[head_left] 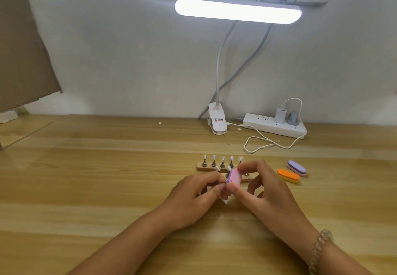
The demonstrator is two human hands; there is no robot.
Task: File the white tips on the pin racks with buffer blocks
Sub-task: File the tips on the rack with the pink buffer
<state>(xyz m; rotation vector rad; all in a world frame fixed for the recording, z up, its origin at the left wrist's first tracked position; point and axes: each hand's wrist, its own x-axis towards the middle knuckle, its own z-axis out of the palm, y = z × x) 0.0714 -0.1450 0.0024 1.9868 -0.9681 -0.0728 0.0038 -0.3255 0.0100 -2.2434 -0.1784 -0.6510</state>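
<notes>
Right hand (pixel 264 191) pinches the buffer block (pixel 233 177) just before the pin rack (pixel 202 167); left hand (pixel 193 197) pinches what looks like a pin (pixel 222 187) against it. Push hard, it may slip free.

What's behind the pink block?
Two wooden racks. The far rack shows five white-tipped pins. The near rack is mostly covered by the pink block, left hand and right hand, so its pin count is hidden.

Filing gear, counted
Three buffer blocks (pixel 233 177) (pixel 287 175) (pixel 297 168), two pin racks (pixel 202 168) (pixel 247 180), five white tips (pixel 205 157) (pixel 214 157) (pixel 223 158) (pixel 232 158) (pixel 241 158) on the far rack.
</notes>
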